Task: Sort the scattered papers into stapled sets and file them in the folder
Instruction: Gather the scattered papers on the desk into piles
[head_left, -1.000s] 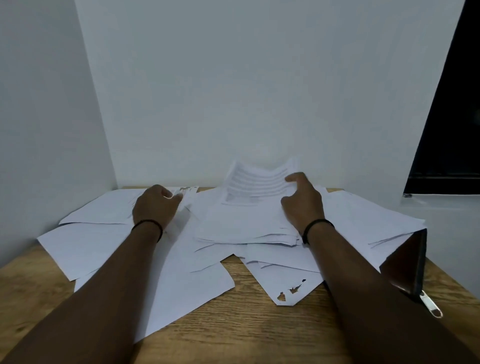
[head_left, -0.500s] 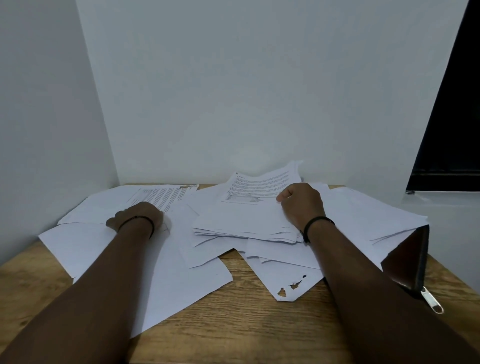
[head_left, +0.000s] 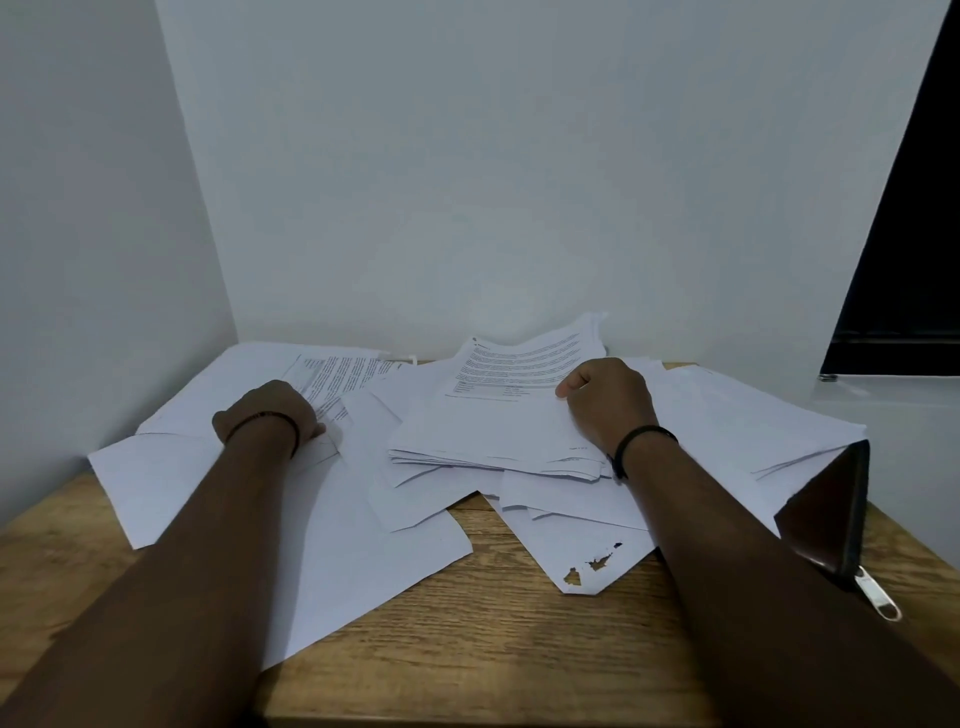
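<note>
White papers lie scattered over the wooden table (head_left: 493, 649). My left hand (head_left: 270, 415) lies knuckles-up on the left papers, fingers curled down onto a printed sheet (head_left: 343, 374); the fingertips are hidden. In the middle a loose stack of papers (head_left: 483, 441) carries a printed top sheet (head_left: 519, 358) whose far edge curls up against the wall. My right hand (head_left: 608, 400) rests on that stack, fingers curled and thumb pressed on the top sheet's right edge. A dark brown zip folder (head_left: 831, 509) lies at the right edge, partly under papers.
A sheet with torn holes (head_left: 582, 551) sticks out toward me below the stack. The folder's metal zip pull (head_left: 878, 597) hangs over the table's right side. White walls close the left and back; bare wood shows along the near edge.
My left hand pulled back toward me, uncovering and dragging the left printed sheet. My right hand lowered the raised top sheet onto the stack and curled in.
</note>
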